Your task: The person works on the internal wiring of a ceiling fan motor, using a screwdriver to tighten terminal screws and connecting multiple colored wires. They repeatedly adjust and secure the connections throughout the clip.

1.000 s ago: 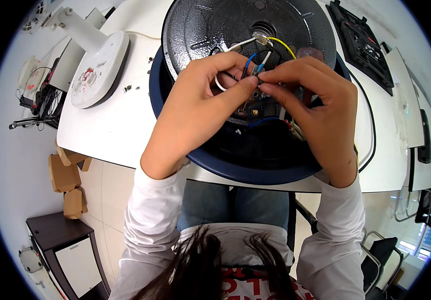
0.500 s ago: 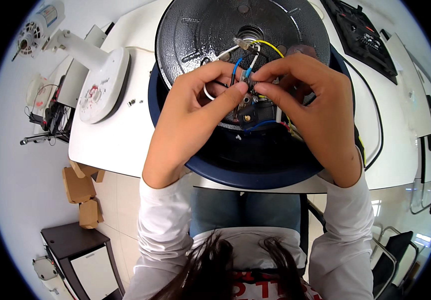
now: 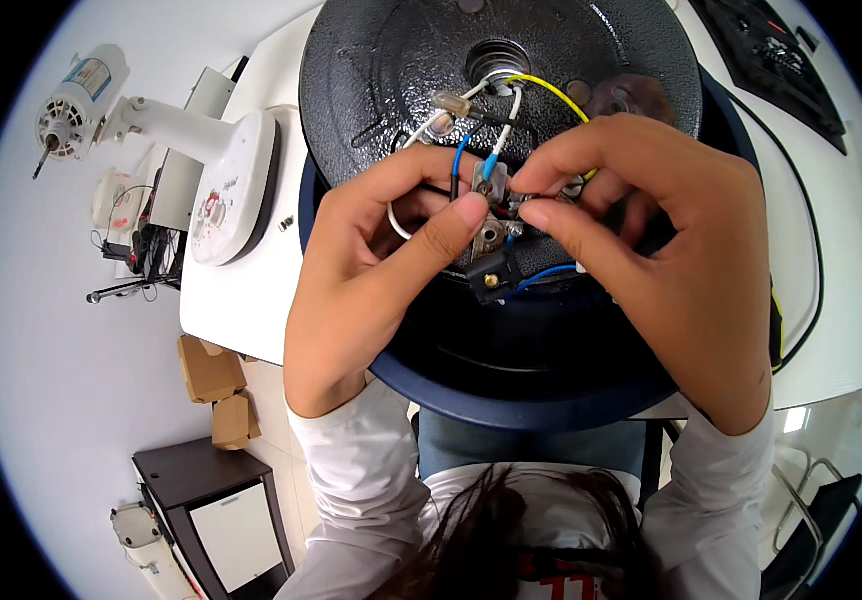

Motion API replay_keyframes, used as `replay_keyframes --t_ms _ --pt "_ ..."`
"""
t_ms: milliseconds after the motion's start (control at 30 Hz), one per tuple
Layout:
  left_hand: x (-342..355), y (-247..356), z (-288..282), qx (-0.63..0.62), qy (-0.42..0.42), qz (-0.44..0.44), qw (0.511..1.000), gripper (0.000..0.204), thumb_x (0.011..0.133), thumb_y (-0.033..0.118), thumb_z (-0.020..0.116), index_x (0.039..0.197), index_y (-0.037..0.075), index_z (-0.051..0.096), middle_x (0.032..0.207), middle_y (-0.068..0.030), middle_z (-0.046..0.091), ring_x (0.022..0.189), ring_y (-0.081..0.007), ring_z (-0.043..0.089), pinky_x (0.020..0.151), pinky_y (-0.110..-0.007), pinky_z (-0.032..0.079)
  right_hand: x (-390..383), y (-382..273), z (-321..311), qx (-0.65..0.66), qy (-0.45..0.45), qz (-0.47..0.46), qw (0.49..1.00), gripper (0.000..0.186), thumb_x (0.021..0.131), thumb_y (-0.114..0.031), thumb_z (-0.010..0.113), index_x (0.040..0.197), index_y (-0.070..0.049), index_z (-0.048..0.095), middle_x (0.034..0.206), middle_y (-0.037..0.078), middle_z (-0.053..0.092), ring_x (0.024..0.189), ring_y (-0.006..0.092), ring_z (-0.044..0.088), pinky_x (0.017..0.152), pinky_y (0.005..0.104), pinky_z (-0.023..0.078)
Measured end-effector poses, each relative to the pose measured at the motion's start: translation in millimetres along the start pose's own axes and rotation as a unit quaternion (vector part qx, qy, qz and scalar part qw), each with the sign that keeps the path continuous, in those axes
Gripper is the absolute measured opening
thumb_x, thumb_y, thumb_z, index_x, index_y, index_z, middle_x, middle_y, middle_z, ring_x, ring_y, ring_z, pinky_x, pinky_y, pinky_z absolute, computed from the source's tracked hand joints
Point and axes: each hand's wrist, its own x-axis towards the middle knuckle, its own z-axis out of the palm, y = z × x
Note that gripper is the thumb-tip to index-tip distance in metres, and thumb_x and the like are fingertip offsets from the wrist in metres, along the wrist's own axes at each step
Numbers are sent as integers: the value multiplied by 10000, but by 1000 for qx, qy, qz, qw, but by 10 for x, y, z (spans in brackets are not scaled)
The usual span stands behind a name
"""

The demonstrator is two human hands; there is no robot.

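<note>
My left hand [image 3: 376, 265] is closed, its thumb and fingers pinching a small metal-and-plastic terminal assembly [image 3: 488, 238]. My right hand [image 3: 656, 220] meets it there, thumb and forefinger pinched on a tiny part at its side that I cannot make out. Below the thumbs hangs a black block [image 3: 492, 284] with a brass screw. A white wire [image 3: 508, 128] ends in a blue sleeve at the assembly. Beside it run a blue wire [image 3: 462, 152], a yellow wire [image 3: 558, 93] and a clear-capped connector [image 3: 450, 103]. Behind lies a glossy black round plate [image 3: 391, 60] with a central hole.
The plate rests over a dark blue round tub [image 3: 511, 408] on a white table [image 3: 251, 310]. At left stands a white stand with a round-cornered base [image 3: 236, 200] and a motor [image 3: 76, 100]. A black tool case [image 3: 776, 65] lies far right, near a black cable [image 3: 819, 250].
The view has shifted and come closer to the plate. My fingers keep their pinch at the terminal assembly, with its metal parts and the black block now more exposed.
</note>
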Motion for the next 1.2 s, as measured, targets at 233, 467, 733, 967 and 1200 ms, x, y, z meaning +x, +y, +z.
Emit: replay_keyframes --t_ms 233,467,733,967,1200 --pt "-26 41 -14 6 5 -30 1000 218 902 66 616 1106 -11 613 973 -57 647 915 -103 576 851 -239 425 25 -210 48 -29 6 105 994 116 742 -4 728 846 -39 691 780 -3 680 573 44 548 477 190 338" --pt "-24 47 -16 23 -1 -30 999 238 899 58 596 1120 -30 598 1041 -103 651 996 -152 589 930 -280 419 -55 -157 92 37 73 16 997 129 720 4 737 827 -46 685 763 -8 664 576 45 530 493 196 325" --pt "-12 -1 -31 4 7 -25 1000 229 883 40 601 1101 -28 610 1023 -101 653 972 -144 589 912 -274 422 182 -332 -145 4 -110 198 974 148 709 19 735 831 -53 692 760 -16 645 561 46 491 509 195 322" --pt "-4 61 -45 21 -1 -36 999 227 859 27 638 1081 -18 631 930 -61 669 844 -94 591 787 -223 444 -21 -57 -51 65 -65 93 991 201 734 -8 720 928 -56 699 800 -1 654 586 32 508 526 183 335" --pt "47 -18 -60 80 1 17 997 162 859 89 676 991 -2 690 794 -6 651 712 -52 554 645 -197 418 51 -211 -115 61 -120 182 974 151 795 -56 717 923 -27 642 840 -7 658 648 30 549 597 173 392"
